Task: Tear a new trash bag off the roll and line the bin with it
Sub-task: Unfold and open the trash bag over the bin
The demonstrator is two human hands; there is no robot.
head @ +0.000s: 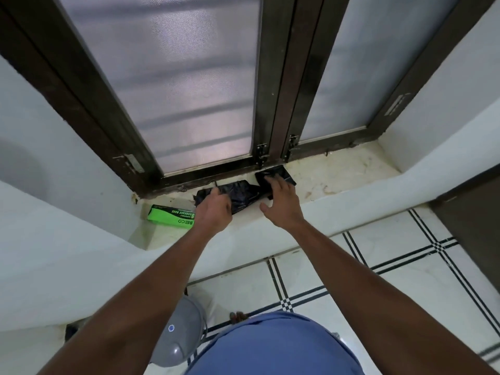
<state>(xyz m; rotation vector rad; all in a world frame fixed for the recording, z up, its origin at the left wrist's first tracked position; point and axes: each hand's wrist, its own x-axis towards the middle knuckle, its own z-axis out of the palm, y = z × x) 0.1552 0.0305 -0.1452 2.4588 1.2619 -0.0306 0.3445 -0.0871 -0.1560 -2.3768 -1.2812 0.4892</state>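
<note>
Two hands are up on the marble window sill [338, 180]: the left hand [213, 212] has its fingers curled around the crumpled loose end of the black trash bag [240, 196], and the right hand [281, 204] is spread open with its fingertips pressing down on the flat folded roll [273, 175] by the window frame. Looks to me like the tear-off is just getting going, and whether the bag's already off the roll I honestly can't tell. Grey bin [181, 334] down on the tiled floor still needs lining, and the green Beco garbage bag box [170, 216] just sits on the sill left of the bag.
</note>
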